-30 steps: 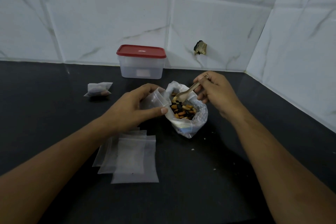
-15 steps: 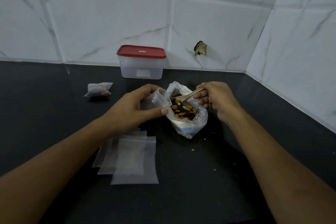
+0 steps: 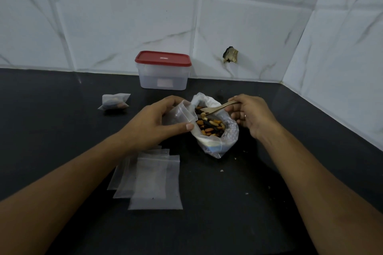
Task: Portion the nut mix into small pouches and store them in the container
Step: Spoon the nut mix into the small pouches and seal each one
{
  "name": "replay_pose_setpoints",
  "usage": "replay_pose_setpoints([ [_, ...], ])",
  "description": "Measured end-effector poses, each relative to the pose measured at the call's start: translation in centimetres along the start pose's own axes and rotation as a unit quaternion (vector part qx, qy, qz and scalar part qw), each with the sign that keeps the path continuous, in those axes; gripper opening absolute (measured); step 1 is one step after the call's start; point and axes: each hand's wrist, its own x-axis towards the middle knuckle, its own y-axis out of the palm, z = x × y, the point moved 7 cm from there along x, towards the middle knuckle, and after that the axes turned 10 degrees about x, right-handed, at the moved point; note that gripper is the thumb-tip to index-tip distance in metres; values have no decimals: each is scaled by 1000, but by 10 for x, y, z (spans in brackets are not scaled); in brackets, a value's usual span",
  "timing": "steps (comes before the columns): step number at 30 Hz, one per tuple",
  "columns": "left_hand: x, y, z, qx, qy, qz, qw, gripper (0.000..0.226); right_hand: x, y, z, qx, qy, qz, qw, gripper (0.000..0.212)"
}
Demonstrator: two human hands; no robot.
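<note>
Head view: the left hand (image 3: 153, 124) curls round a small empty pouch (image 3: 180, 115), thumb along its near side and fingers over its far side, its open mouth turned toward the right hand (image 3: 250, 116); the pouch's edge touches the rim of the clear bag (image 3: 217, 143), which sits between the two hands; the nut mix (image 3: 209, 124) lies inside that bag, just beyond the left thumb tip; the right hand pinches the handle of a wooden spoon (image 3: 217, 107) between thumb and curled fingers, the bowl of the spoon over the mix and carrying a few nuts near the pouch mouth; beyond the left hand, against the tiled wall (image 3: 124, 16), stands the container (image 3: 163, 78) with its red lid (image 3: 162, 59) on; a filled pouch (image 3: 115, 101) lies well to the outer side of the left hand, apart from everything else; flat empty pouches (image 3: 153, 178) lie fanned under the left wrist and forearm, overlapping; a few crumbs (image 3: 221, 170) dot the black counter (image 3: 228, 213) between the forearms; bare counter stretches wide to the outer side of each arm; the side wall closes in beyond the right hand.
</note>
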Motion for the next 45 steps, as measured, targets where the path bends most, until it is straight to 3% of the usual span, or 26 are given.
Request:
replay_pose_setpoints([
  [8, 0, -1, 1, 8, -1, -4, 1000, 60, -1, -4, 13, 2, -56, -18, 998, 23],
  [14, 0, -1, 1, 12, 0, -4, 1000, 60, -3, -7, 28, -86, -150, 0, 985, 23],
  [21, 0, -1, 1, 12, 1, -3, 1000, 60, -10, 1, 43, -201, -257, 53, 944, 25],
  [33, 2, 1, 5, 16, -8, 5, 1000, 61, -3, 9, 8, -82, -57, 52, 994, 25],
  [40, 2, 0, 2, 14, -7, -2, 1000, 62, -1, -1, 6, -35, -23, -2, 999, 22],
  [45, 1, 0, 2, 14, -10, -6, 1000, 63, -3, -7, 14, -10, -46, -31, 998, 22],
])
